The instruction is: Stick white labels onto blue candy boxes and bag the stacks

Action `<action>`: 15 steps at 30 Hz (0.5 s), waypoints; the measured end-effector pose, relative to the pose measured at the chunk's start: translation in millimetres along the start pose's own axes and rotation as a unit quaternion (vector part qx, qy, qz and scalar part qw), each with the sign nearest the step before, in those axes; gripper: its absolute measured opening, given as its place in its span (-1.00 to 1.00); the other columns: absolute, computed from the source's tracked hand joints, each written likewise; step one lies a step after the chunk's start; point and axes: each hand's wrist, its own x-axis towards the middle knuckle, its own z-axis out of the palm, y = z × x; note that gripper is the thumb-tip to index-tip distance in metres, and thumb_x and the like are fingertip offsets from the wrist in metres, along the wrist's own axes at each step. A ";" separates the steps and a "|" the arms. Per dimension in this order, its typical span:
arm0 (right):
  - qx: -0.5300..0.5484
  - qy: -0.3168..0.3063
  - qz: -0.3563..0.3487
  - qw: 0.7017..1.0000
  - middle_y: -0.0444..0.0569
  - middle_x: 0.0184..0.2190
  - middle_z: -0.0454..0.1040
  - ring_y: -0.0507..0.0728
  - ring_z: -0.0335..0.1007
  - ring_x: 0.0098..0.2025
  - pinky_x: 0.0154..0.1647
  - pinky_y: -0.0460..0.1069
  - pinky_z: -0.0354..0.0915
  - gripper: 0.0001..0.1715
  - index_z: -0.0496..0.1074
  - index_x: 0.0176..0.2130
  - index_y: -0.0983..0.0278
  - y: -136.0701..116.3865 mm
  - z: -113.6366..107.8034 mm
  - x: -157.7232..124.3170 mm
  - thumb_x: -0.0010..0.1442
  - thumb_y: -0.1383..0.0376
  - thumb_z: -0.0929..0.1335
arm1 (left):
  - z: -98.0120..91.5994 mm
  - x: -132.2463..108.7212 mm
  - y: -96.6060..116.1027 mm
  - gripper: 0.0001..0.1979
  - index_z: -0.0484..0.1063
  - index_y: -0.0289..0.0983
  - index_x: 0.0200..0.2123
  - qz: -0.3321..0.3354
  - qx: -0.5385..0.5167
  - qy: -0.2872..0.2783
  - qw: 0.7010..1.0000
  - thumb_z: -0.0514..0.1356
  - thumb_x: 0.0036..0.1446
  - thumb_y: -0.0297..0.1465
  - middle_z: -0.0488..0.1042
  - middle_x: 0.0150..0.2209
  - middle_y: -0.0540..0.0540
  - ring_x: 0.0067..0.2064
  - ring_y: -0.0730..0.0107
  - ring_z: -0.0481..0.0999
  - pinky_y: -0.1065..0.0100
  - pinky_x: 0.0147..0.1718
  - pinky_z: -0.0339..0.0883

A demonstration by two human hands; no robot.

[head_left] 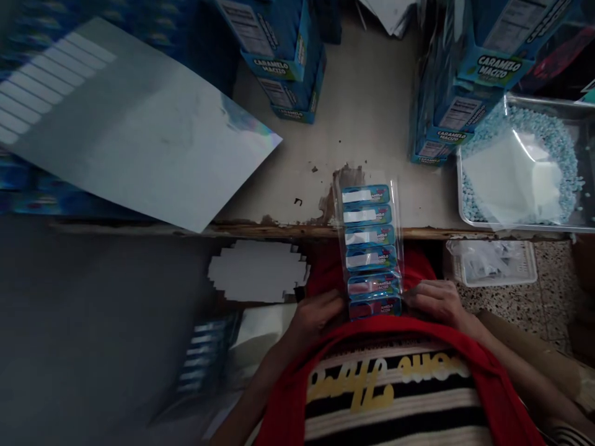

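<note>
A clear plastic strip (370, 248) holding several small blue candy packs runs from the table edge down to my lap. My left hand (317, 316) grips its near end from the left, fingers curled. My right hand (434, 300) pinches the same end from the right. Both hands rest close against my red and striped clothing.
Blue "Caramelo Macizo" boxes stand stacked at the back centre (283, 56) and back right (465, 80). A metal tray (571, 108) of pale blue candies with a plastic sheet sits at right. A large shiny sheet (130, 130) covers the left. A white basket (493, 263) hangs below the worn table edge (279, 230).
</note>
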 end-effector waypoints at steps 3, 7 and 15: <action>-0.042 0.064 0.059 0.995 -0.15 -0.46 0.55 0.03 0.47 -0.45 -0.39 -0.07 0.33 -0.80 0.44 -0.30 0.16 2.2 6.4 21.7 0.42 0.34 0.34 | 1.6 25.5 -4.5 -0.84 0.50 -0.18 -0.35 0.038 -0.022 0.074 0.996 0.22 0.33 -0.37 0.58 -0.44 -0.04 -0.46 0.38 0.55 0.39 -0.48 0.38; -0.138 0.196 0.039 0.970 -0.12 -0.36 0.67 0.05 0.60 -0.39 -0.33 -0.07 0.43 -0.91 0.52 -0.16 0.16 13.6 9.6 53.1 0.36 0.37 0.42 | -0.7 60.0 -1.9 -0.93 0.54 -0.23 -0.29 0.008 0.069 0.264 0.962 0.31 0.26 -0.37 0.68 -0.30 -0.12 -0.27 0.28 0.69 0.32 -0.29 0.57; -0.142 0.167 0.013 0.976 -0.12 -0.35 0.70 0.04 0.64 -0.36 -0.32 -0.08 0.50 -0.89 0.57 -0.21 0.15 7.9 -4.2 72.7 0.38 0.37 0.44 | -11.2 65.6 5.7 -0.81 0.68 -0.15 -0.07 0.053 0.179 0.256 0.948 0.33 0.27 -0.43 0.73 -0.24 -0.05 -0.26 0.36 0.72 0.45 -0.15 0.57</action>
